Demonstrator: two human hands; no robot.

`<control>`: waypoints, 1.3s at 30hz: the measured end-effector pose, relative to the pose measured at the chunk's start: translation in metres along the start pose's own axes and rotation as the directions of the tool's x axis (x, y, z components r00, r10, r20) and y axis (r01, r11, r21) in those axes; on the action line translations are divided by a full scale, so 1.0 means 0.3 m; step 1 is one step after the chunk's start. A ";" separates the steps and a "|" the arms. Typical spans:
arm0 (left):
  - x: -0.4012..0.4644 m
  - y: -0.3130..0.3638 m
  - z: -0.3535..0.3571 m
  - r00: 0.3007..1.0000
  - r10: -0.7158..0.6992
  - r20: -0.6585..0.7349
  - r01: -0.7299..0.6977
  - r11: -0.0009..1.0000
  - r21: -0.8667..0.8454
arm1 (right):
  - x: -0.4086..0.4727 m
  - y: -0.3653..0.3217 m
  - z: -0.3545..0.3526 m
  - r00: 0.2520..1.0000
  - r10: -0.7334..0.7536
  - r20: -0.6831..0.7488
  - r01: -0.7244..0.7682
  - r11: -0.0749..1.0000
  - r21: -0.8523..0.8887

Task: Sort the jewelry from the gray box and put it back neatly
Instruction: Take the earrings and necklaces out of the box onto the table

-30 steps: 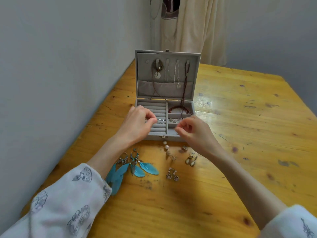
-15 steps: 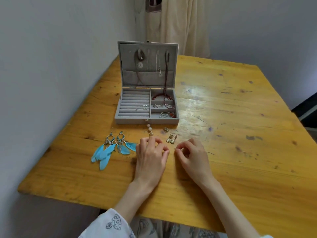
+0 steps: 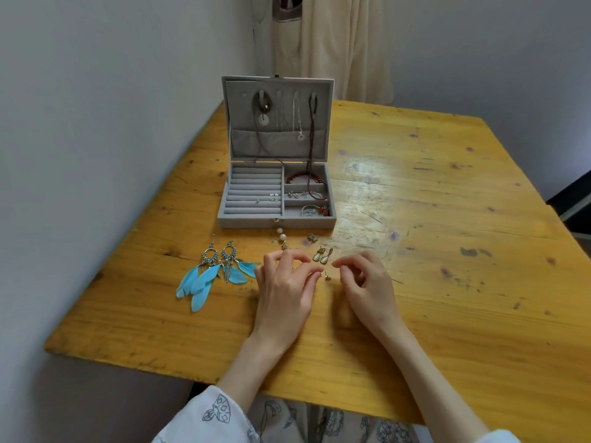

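Observation:
The gray jewelry box (image 3: 276, 222) stands open on the wooden table (image 3: 447, 251), with necklaces hanging in its lid and bracelets and small studs in its tray. In front of it lie blue feather earrings (image 3: 208, 276), pearl earrings (image 3: 281, 235), a small earring (image 3: 311, 237) and pale drop earrings (image 3: 323, 255). My left hand (image 3: 284, 292) rests on the table with its fingers curled, its fingertips pinching a tiny earring. A small stud (image 3: 327, 276) lies just right of those fingertips. My right hand (image 3: 367, 282) is curled beside the stud, thumb near forefinger, with nothing seen in it.
A white wall runs along the table's left edge. A cream curtain (image 3: 335, 49) hangs behind the box. The table's near edge is at my sleeves, and bare wood stretches to the right of my hands.
Both hands have come back from the box's tray to the table in front of the loose earrings. A small stud now lies between them.

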State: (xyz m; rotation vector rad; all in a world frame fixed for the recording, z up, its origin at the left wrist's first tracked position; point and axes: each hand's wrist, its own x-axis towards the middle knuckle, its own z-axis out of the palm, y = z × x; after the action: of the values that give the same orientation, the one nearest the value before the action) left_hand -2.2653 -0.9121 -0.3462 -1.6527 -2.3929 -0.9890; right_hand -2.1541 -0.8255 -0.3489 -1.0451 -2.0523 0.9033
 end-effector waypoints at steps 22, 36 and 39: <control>0.443 -0.359 -0.067 0.989 -0.133 0.069 0.131 0.991 0.030 | 0.498 -0.139 0.251 0.919 -0.245 0.308 0.347 0.875 -0.337; 0.437 -0.363 -0.066 0.991 -0.124 0.045 0.125 0.992 -0.029 | 0.486 -0.148 0.262 0.926 -0.259 0.275 0.351 0.857 -0.378; 0.439 -0.362 -0.060 0.989 -0.140 0.038 0.141 0.990 -0.031 | 0.492 -0.151 0.263 0.934 -0.231 0.271 0.324 0.869 -0.375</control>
State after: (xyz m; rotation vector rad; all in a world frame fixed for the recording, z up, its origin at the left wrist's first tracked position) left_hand -2.4193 -0.8378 -0.3295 -1.5436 -2.5606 -1.0343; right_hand -2.3035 -0.7418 -0.3206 -0.8455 -2.5775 0.4540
